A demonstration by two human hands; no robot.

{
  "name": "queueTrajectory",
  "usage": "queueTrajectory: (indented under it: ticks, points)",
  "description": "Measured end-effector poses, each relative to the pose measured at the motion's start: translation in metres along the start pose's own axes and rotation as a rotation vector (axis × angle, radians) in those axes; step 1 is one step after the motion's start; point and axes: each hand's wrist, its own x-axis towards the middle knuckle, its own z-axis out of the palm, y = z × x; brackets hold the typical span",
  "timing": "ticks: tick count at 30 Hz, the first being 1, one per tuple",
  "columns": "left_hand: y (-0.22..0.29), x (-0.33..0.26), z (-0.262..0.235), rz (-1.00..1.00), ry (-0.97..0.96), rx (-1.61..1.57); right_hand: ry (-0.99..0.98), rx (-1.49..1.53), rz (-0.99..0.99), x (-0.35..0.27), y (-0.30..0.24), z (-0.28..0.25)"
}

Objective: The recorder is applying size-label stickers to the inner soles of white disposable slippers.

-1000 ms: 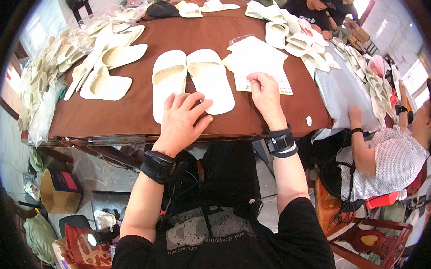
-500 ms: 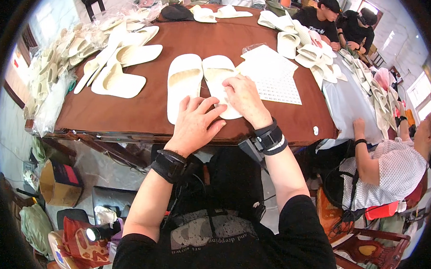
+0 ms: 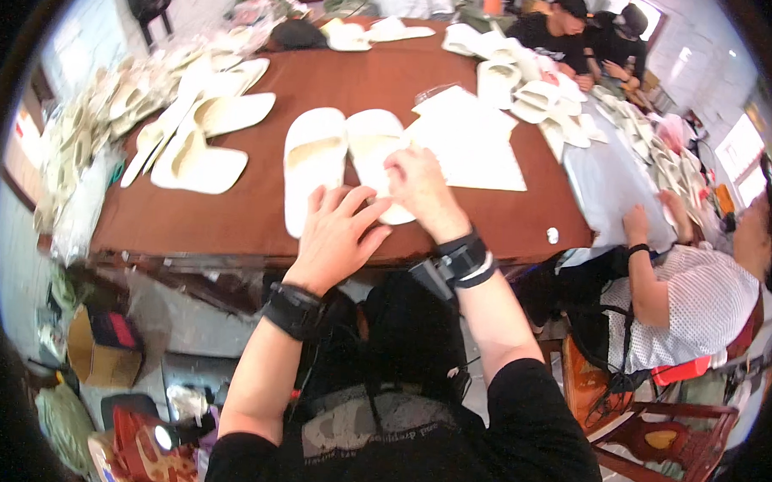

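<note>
Two cream slide slippers lie side by side on the brown-covered table in front of me, toes pointing away. My left hand point(image 3: 339, 241) rests over the heel ends with its fingers spread, partly covering the left slipper point(image 3: 314, 166) and reaching toward the right slipper point(image 3: 376, 143). Over the right slipper's footbed, my right hand point(image 3: 423, 194) is closed, thumb and fingers pinched together; anything between the fingertips is too small to make out. White sheets with small printed marks point(image 3: 484, 151) lie just beyond the right hand, overlapping one another.
More slippers point(image 3: 202, 162) lie at the left, with a large pile and clear plastic behind them. Another heap point(image 3: 540, 98) sits at the far right. A co-worker in a white dotted shirt point(image 3: 690, 303) sits at a grey-covered table on the right. A small white object point(image 3: 553, 236) lies near the front edge.
The whole view has shifted slightly, so the table and slippers sit a little lower and further left. Both hands keep nearly the same pose over the slippers.
</note>
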Motion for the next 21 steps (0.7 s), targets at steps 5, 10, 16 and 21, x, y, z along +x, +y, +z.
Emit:
queueTrajectory:
  ticks: [5,10,16,21]
  points:
    - [0.002,-0.003,-0.003,0.004,-0.007,0.037,0.025,0.025,0.048,0.000,-0.008,0.007]
    - [0.004,-0.003,-0.005,0.006,-0.009,0.043,0.045,-0.015,0.023,-0.002,-0.015,0.002]
    - [0.004,0.002,-0.003,0.019,-0.008,0.032,0.028,-0.022,0.049,0.000,-0.008,0.002]
    - [0.004,0.000,-0.003,0.014,-0.011,0.037,0.033,-0.003,0.054,0.000,-0.013,0.000]
